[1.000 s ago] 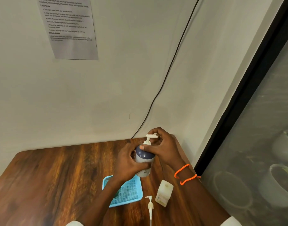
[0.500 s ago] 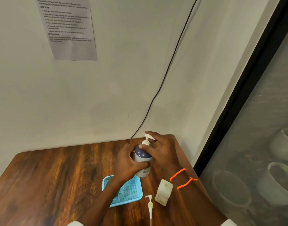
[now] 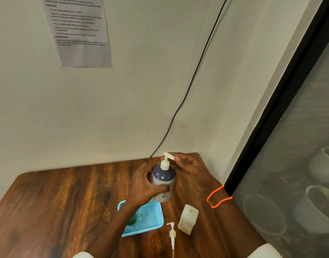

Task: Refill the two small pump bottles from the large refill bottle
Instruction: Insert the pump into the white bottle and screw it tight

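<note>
Left hand (image 3: 144, 185) wraps the pump bottle (image 3: 163, 180), right hand (image 3: 192, 169) pinches its nozzle; open small bottle (image 3: 188, 216) and loose pump (image 3: 171, 233) just beside the blue tray (image 3: 143, 217).

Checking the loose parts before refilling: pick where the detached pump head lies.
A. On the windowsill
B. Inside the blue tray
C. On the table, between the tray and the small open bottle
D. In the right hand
C: the detached pump head lies flat on the wooden table, right of the blue tray and left of the small open bottle.

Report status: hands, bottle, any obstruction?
Left hand grips bottle; right hand pinches its pump spout. Small bottle open, pump beside it. Nothing blocking.
</note>
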